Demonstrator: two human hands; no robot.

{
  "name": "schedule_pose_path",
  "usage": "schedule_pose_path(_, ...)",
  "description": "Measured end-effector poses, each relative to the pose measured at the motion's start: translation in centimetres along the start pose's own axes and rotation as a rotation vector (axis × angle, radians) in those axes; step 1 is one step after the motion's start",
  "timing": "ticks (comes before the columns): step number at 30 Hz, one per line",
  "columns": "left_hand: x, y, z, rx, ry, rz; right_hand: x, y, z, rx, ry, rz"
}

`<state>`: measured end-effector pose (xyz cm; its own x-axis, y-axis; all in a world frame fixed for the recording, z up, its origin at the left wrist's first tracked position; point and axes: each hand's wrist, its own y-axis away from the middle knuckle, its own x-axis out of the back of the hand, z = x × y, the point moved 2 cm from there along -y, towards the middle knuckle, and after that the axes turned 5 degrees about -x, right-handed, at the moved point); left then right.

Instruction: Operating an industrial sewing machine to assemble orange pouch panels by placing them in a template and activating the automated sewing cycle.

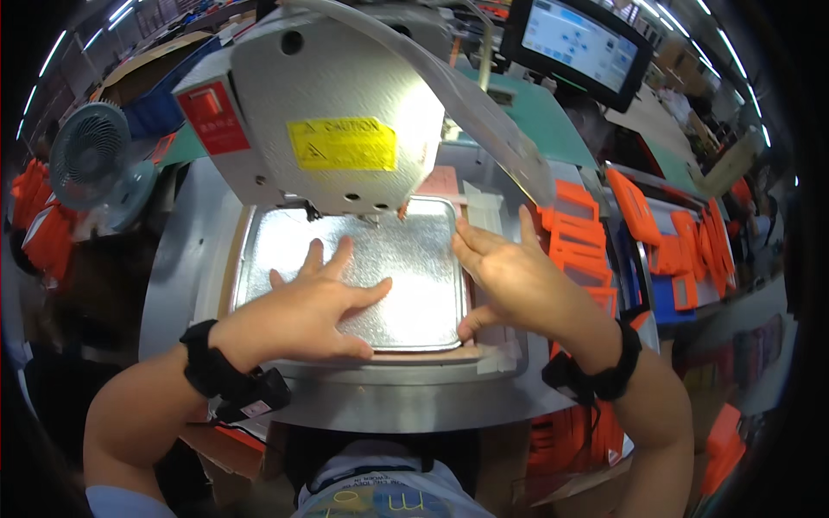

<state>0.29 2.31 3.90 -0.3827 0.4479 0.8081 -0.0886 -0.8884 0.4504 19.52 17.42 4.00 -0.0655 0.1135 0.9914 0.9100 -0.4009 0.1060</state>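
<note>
A shiny silver rectangular panel [413,298] with rounded corners and a crinkled, foil-like surface lies under the head of a grey industrial sewing machine [345,95]. My left hand [319,298] rests over the panel's left and middle part, its fingers spread. At the right edge is my right hand [501,272], fingers stretched along the rim and thumb out by the near right corner. It touches the edge without wrapping round anything. The machine's needle area [371,220] sits just above the panel's far side.
Orange flat frames [579,233] are piled to the right, with more orange pieces in a tray [682,250] beyond. A lit screen [577,43] stands at the far right. A fan [91,147] is on the left. A clear hose-like strip [509,147] hangs off the machine.
</note>
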Motion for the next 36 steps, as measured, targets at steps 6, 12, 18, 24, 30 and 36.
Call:
schedule_pose_path(6,-0.3,-0.1,-0.6,-0.030,-0.006,0.033,-0.2,-0.1,0.3,-0.027,-0.081,-0.044)
schedule_pose_path(12,-0.3,0.2,-0.6,-0.040,0.030,0.037,-0.4,-0.4,0.1,-0.032,-0.052,-0.079)
schedule_pose_path(18,-0.1,-0.1,-0.7,-0.095,0.030,0.034,0.3,-1.0,-0.8,-0.058,0.043,-0.158)
schedule_pose_path(24,-0.1,-0.2,-1.1,-0.119,0.051,0.045,-0.4,-1.4,-0.1,-0.069,-0.001,-0.201)
schedule_pose_path(30,0.0,-0.1,-1.2,-0.127,0.109,0.042,-0.4,-2.6,-0.6,-0.152,0.097,-0.322)
schedule_pose_path(36,-0.5,0.0,-2.0,-0.162,0.015,0.043,-1.4,-0.9,-0.2,0.020,0.049,0.006)
